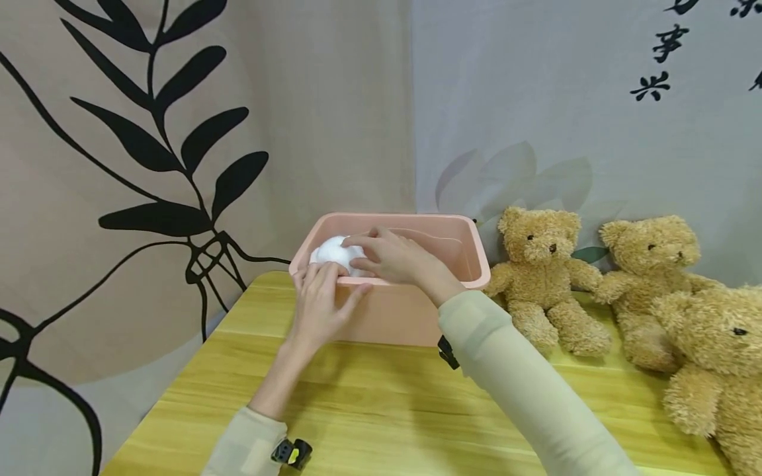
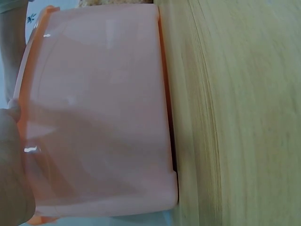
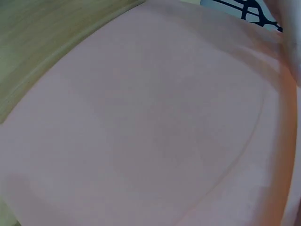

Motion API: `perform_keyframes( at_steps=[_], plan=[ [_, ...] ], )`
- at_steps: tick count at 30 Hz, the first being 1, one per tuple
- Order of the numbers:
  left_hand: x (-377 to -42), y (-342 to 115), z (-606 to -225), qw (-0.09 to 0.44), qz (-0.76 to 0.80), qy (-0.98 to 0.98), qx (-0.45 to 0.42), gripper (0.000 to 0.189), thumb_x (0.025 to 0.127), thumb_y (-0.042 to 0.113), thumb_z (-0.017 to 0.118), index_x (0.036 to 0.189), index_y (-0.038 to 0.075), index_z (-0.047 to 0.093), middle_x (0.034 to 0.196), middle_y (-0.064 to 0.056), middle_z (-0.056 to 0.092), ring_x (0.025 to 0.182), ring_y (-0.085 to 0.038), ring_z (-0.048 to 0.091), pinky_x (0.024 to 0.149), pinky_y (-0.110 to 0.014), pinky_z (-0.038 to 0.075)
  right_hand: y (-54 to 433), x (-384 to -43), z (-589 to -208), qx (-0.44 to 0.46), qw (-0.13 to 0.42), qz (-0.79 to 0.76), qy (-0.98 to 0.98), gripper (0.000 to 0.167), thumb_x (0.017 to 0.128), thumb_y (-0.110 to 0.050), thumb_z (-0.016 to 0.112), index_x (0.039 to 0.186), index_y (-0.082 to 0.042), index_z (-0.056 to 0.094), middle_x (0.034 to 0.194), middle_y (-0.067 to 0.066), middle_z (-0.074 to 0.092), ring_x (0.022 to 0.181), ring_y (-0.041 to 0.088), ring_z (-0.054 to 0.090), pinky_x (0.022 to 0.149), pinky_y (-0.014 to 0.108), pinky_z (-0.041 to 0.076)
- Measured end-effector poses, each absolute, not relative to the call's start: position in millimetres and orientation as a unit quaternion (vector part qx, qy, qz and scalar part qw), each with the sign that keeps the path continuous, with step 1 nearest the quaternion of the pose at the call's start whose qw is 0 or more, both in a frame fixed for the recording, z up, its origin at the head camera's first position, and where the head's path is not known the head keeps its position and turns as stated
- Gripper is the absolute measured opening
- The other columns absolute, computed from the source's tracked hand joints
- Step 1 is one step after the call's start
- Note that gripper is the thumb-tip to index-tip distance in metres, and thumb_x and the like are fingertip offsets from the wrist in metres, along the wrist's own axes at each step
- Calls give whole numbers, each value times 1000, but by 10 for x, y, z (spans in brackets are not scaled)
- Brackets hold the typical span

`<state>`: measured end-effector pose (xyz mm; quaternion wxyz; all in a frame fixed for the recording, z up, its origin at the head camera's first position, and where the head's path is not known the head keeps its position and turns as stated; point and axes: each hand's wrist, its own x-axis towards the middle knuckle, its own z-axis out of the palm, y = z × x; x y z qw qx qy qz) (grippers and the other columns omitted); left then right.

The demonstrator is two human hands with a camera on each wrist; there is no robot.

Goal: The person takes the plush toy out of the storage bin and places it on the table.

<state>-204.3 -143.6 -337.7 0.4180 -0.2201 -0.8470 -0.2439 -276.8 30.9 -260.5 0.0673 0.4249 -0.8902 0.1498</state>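
A white, rounded, soft-looking thing point(image 1: 331, 250) sits in the left end of a pink plastic bin point(image 1: 387, 314), its lower part hidden by the front wall. My left hand point(image 1: 318, 297) holds the bin's front rim near the left corner, fingers bent over it beside the white thing and thumb outside. From the right, my right hand point(image 1: 395, 258) reaches over the rim, with thumb and fingers at the white thing's right side. The left wrist view shows the bin's outer wall point(image 2: 99, 108) and part of the left hand point(image 2: 14, 169) at the rim.
The bin stands on a wooden table point(image 1: 357, 403) against a fabric backdrop point(image 1: 333, 112). To its right sit three tan teddy bears: one beside the bin point(image 1: 538, 277), another point(image 1: 645, 291) next to it, and a nearer one point(image 1: 726, 370) at the frame's edge.
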Motion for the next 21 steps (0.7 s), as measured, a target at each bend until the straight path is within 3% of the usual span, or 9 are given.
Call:
perform_keyframes(
  at_steps=[5, 10, 15, 18, 21],
  plan=[
    [-2037, -1441, -3369, 422, -239, -845, -224, 59, 98, 64, 49, 93, 5, 53, 86, -5, 54, 86, -29, 46, 87, -54, 27, 310, -2828, -2627, 414, 94, 149, -893, 43, 101, -47, 60, 135, -22, 57, 114, 9, 62, 88, 22, 56, 79, 39, 49],
    [-2048, -1425, -3371, 426, -238, -842, -230, 55, 97, 60, 55, 93, 5, 53, 84, -5, 55, 83, -28, 44, 86, -54, 27, 401, -2916, -2656, 382, 102, 186, -900, 30, 100, -29, 63, 124, -12, 56, 82, 4, 57, 71, 19, 51, 67, 34, 44],
    [-2065, -1429, -3371, 429, -240, -841, -229, 54, 97, 59, 56, 95, 6, 54, 85, -4, 55, 82, -26, 43, 87, -53, 27, 502, -2960, -2658, 382, 114, 187, -898, 41, 99, -20, 61, 138, -12, 52, 69, 2, 49, 59, 16, 44, 57, 32, 39],
    [-2055, -1434, -3373, 426, -239, -842, -228, 50, 97, 56, 59, 95, 6, 55, 84, -4, 55, 82, -27, 43, 86, -53, 27, 522, -2975, -2670, 393, 103, 188, -894, 50, 100, -19, 58, 149, -20, 49, 75, 5, 55, 59, 16, 44, 62, 34, 41],
    [-2047, -1436, -3379, 423, -239, -844, -226, 50, 97, 56, 60, 96, 6, 55, 84, -4, 55, 83, -27, 43, 87, -53, 27, 526, -2978, -2681, 386, 77, 205, -896, 48, 102, -27, 56, 149, -22, 50, 107, 9, 67, 78, 21, 59, 81, 40, 48]
  ],
)
